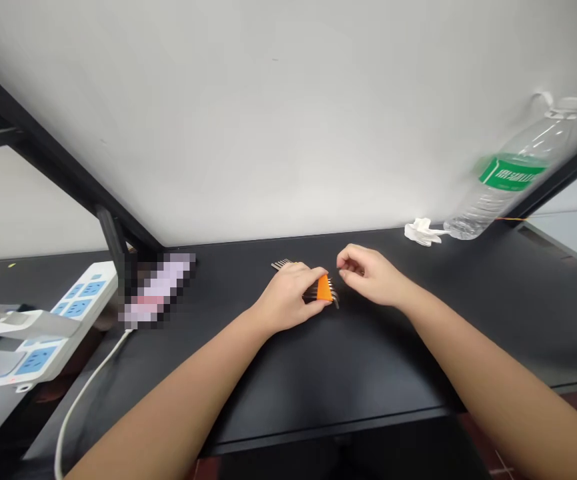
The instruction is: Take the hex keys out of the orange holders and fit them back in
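On the black table, my left hand point(293, 293) is closed around an orange hex key holder point(324, 289), thumb and fingers gripping its sides. Bent short ends of several metal hex keys point(335, 295) stick out at the holder's right. Their straight ends point(281, 263) show beyond my left fingers, while the middle of the set is hidden under that hand. Just right of the holder, my right hand point(371, 275) hovers with fingers loosely curled. A small gap parts its thumb and index fingertip, and nothing shows between them.
A phone-like blurred item point(163, 287) lies at left with a white cable point(85, 387). Beyond it is a white power strip point(81, 313) with plugs. A crumpled tissue point(422, 231) and a clear plastic bottle point(513, 173) stand by the wall at right. Black frame bars point(63, 173) slant at left.
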`<state>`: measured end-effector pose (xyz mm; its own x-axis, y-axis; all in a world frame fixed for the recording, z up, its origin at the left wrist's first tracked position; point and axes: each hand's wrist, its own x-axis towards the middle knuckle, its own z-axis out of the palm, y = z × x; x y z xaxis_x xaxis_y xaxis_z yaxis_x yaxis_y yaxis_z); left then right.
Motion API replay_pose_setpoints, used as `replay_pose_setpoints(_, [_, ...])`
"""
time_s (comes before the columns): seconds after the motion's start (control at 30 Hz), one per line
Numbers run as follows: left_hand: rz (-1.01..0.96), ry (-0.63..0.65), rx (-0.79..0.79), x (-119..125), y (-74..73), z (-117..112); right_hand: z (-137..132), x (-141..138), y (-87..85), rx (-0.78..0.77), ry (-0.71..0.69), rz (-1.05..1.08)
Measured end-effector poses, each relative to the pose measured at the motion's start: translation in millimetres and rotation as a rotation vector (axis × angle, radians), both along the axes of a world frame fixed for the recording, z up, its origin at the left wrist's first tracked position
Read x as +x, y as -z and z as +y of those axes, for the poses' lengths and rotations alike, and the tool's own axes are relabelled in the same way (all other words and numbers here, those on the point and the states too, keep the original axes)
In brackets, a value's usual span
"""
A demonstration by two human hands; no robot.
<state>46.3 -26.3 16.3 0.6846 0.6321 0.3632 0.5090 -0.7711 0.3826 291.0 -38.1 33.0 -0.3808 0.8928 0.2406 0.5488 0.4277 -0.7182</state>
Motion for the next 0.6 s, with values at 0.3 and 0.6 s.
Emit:
replay_pose_setpoints(0.3, [-0.031, -0.073, -0.020, -3.8, 6.5, 3.8, 20.1, 31.8, 12.5, -0.074, 0.150, -0.659])
replay_pose_setpoints(0.6, [-0.031, -0.104, -0.032, -1.8, 8.5, 7.6, 9.0, 6.4, 6.2, 0.082, -0.033, -0.288])
